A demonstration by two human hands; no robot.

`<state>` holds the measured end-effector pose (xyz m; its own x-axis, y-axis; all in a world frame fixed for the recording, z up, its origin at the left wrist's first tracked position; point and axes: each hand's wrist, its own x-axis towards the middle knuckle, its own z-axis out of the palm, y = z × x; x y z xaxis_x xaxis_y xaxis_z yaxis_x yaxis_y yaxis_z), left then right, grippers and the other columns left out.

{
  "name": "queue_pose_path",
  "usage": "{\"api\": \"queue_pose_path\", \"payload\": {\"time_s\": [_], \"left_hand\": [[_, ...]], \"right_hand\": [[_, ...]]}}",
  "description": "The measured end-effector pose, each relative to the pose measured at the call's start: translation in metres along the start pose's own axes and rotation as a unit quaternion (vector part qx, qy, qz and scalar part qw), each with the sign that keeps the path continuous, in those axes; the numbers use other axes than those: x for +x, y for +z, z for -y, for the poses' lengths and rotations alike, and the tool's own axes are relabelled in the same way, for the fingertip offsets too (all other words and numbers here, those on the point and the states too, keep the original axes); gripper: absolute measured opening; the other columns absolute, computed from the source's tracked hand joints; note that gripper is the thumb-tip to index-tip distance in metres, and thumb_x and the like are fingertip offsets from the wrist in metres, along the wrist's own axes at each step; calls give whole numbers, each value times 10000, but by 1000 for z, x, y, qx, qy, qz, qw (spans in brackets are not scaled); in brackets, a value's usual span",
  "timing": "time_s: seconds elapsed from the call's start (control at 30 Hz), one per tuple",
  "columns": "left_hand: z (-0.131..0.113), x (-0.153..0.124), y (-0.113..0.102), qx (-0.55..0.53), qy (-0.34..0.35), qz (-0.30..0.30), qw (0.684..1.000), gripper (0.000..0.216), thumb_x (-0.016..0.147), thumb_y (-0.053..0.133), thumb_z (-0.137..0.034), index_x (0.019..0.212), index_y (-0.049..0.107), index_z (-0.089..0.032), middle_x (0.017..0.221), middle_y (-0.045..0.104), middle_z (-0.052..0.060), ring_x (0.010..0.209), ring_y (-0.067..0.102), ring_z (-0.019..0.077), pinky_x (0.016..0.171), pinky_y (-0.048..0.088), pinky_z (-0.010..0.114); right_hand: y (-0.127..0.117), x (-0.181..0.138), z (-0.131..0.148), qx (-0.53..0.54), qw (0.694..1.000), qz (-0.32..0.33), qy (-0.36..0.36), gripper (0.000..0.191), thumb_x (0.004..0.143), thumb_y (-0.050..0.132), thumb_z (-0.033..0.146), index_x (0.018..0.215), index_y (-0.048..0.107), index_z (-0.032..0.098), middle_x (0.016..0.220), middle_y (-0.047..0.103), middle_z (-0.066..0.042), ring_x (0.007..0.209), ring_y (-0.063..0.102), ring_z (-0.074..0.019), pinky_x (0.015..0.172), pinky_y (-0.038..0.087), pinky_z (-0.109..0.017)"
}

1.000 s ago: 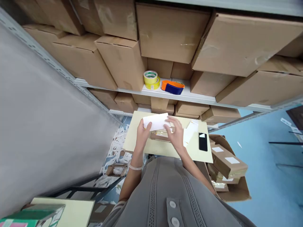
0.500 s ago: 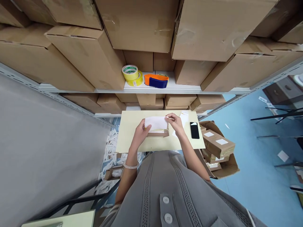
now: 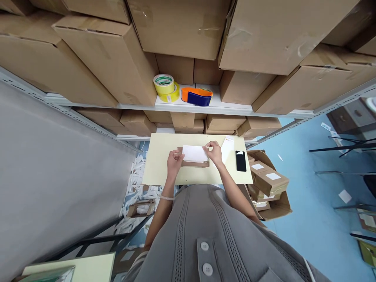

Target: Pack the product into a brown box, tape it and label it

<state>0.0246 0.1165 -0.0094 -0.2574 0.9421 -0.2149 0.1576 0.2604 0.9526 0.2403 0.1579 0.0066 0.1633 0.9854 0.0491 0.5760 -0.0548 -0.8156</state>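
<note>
A white label (image 3: pixel 194 153) lies over the top of a small cardboard box (image 3: pixel 194 164) on the pale table. My left hand (image 3: pixel 175 161) pinches the label's left edge between thumb and fingers. At the label's upper right corner, my right hand (image 3: pixel 214 152) pinches with thumb and forefinger. The box's front side and a strip of its left top show beside the label. Another white paper sheet (image 3: pixel 227 148) lies on the table just beyond my right hand.
A black phone (image 3: pixel 241 161) rests on the table's right end. An open carton (image 3: pixel 277 213) of labelled boxes stands at the right. Yellow tape rolls (image 3: pixel 167 88) and an orange-and-blue tape dispenser (image 3: pixel 196 96) sit on the shelf (image 3: pixel 235 107) ahead, among large cartons. White scraps (image 3: pixel 136 176) cover the floor at left.
The label now lies straighter and a little further right on the box, uncovering the box's left top. My left hand's thumb has drawn back to the label's edge.
</note>
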Motion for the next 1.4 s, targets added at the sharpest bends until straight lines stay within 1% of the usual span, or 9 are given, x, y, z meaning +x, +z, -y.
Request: {"api": "queue_pose_path", "payload": {"time_s": [0.1, 0.2, 0.3, 0.4, 0.63, 1.03, 1.2, 1.3, 1.4], "left_hand": [[19, 6, 9, 88, 2, -16, 996, 275, 763, 640, -291, 996, 507, -228, 708, 624, -37, 749, 647, 179, 779, 511, 334], [30, 8, 18, 190, -6, 3, 982, 184, 831, 566, -287, 998, 514, -231, 820, 678, 12, 841, 671, 219, 783, 489, 350], [36, 10, 26, 267, -18, 10, 964, 163, 871, 516, -258, 1028, 531, -219, 969, 710, 68, 952, 670, 251, 842, 459, 378], [38, 10, 31, 308, -16, 5, 951, 211, 884, 492, -213, 1092, 527, -212, 1032, 714, 83, 1047, 646, 257, 913, 418, 397], [38, 11, 37, 348, -4, -12, 937, 276, 898, 442, -186, 1166, 511, -176, 1005, 719, 105, 1058, 638, 260, 941, 379, 410], [38, 8, 41, 396, 18, -20, 918, 272, 918, 398, -190, 1157, 519, -141, 1017, 707, 137, 1050, 631, 281, 932, 359, 415], [41, 9, 43, 403, 24, -31, 914, 232, 914, 407, -203, 1098, 544, -166, 1044, 693, 138, 1073, 612, 296, 937, 354, 429], [41, 9, 42, 414, 25, -28, 910, 225, 911, 409, -200, 1086, 549, -176, 1038, 691, 133, 1047, 613, 300, 931, 356, 437], [41, 11, 37, 426, 27, -36, 903, 223, 905, 461, -257, 1094, 551, -182, 1085, 669, 137, 1049, 599, 310, 922, 368, 442]], "right_hand": [[18, 2, -17, -71, 997, 35, 2, 121, 774, 607, 326, 703, 573, 235, 808, 530, -11, 776, 539, -187, 736, 426, -299], [31, 2, -32, -88, 994, 60, 23, 118, 809, 563, 314, 721, 560, 235, 766, 498, 3, 732, 512, -174, 696, 409, -278], [41, 1, -44, -93, 993, 64, 36, 133, 823, 540, 303, 708, 538, 236, 750, 482, 9, 742, 507, -174, 705, 403, -271], [49, 0, -51, -109, 992, 58, 37, 141, 835, 534, 296, 707, 534, 237, 757, 493, 3, 784, 511, -182, 727, 394, -274], [59, 0, -57, -157, 986, 48, 23, 137, 884, 516, 291, 763, 543, 233, 829, 549, -26, 876, 508, -208, 778, 369, -294], [63, -4, -58, -218, 975, 50, -8, 136, 939, 470, 282, 866, 563, 216, 977, 610, -82, 963, 498, -241, 853, 334, -338], [62, -6, -55, -265, 963, 52, -19, 161, 964, 455, 311, 919, 576, 215, 1007, 594, -98, 935, 526, -247, 843, 317, -355], [60, -4, -55, -293, 955, 47, -7, 155, 963, 473, 342, 997, 564, 221, 1032, 580, -102, 914, 541, -251, 833, 320, -360], [55, 1, -58, -287, 956, 51, 11, 180, 952, 500, 357, 1073, 540, 230, 1048, 569, -95, 898, 549, -246, 838, 332, -358]]}}
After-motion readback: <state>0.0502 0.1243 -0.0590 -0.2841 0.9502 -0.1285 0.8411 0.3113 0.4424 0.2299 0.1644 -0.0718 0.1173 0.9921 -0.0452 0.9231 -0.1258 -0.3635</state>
